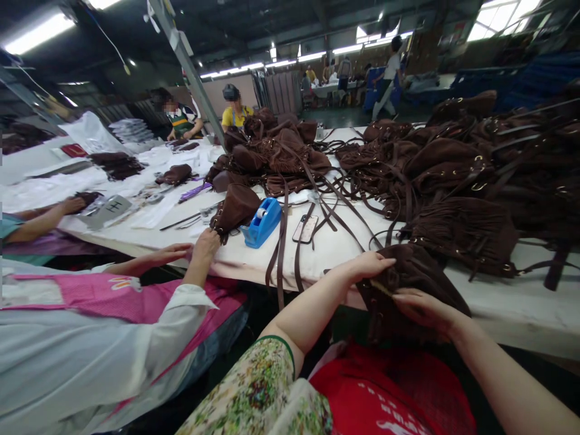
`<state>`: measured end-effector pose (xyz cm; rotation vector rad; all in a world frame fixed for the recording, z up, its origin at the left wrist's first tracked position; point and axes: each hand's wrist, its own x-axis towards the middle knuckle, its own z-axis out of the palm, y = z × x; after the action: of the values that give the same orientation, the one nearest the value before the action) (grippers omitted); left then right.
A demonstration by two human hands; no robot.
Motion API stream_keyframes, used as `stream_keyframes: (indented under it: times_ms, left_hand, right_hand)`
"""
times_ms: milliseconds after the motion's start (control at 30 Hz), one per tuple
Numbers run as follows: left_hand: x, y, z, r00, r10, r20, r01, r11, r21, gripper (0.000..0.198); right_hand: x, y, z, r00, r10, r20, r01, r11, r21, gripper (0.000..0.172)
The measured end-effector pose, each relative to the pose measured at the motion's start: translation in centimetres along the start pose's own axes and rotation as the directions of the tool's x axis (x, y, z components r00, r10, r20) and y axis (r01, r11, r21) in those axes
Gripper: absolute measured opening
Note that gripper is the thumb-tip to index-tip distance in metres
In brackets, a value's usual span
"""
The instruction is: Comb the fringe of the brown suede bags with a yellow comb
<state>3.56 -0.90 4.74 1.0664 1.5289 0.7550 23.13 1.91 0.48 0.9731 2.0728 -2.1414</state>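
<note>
A dark brown bag with metal eyelets rests at the table's front edge, partly hanging over it above my lap. My left hand grips the bag's rim on its near left side, fingers closed on the material. On the lower right side of the opening, my right hand also holds the bag, its fingers curled at the edge. A narrow tan strip shows along the rim between both hands. What lies inside the bag is hidden.
Piles of brown bags with trailing straps cover the right and back of the white table. A blue tape dispenser and a phone lie left of my arms. At my left, a co-worker's hand touches another brown bag.
</note>
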Motion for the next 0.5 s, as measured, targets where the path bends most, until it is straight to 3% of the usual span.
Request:
stream_keyframes:
  times_ms: [100,167,267,367,500]
  left_hand:
    - [-0.4,0.3,0.1,0.980,0.065,-0.188,-0.130,0.925,-0.357,0.051]
    - [-1.1,0.1,0.5,0.974,0.062,-0.218,-0.158,0.875,-0.458,0.060]
    - [-1.9,-1.0,1.3,0.989,-0.008,-0.146,-0.047,0.928,-0.369,0.067]
    - [-2.1,-2.2,2.0,0.995,-0.052,-0.089,0.033,0.978,-0.204,0.057]
    - [-1.4,-2.4,1.9,0.986,-0.089,0.138,0.112,0.979,-0.168,0.047]
  right_hand:
    - [0.7,0.2,-0.6,0.996,-0.047,0.069,0.030,0.974,0.226,0.056]
    - [1.6,0.1,-0.9,0.995,-0.087,0.058,0.066,0.950,0.304,0.057]
    - [2.7,0.0,-1.2,0.990,-0.122,0.063,0.083,0.895,0.438,0.057]
    - [3.1,0.1,-1.4,0.992,-0.117,0.056,0.075,0.873,0.482,0.059]
    - [2.6,0.5,-1.8,0.995,-0.097,0.017,0.078,0.881,0.466,0.060]
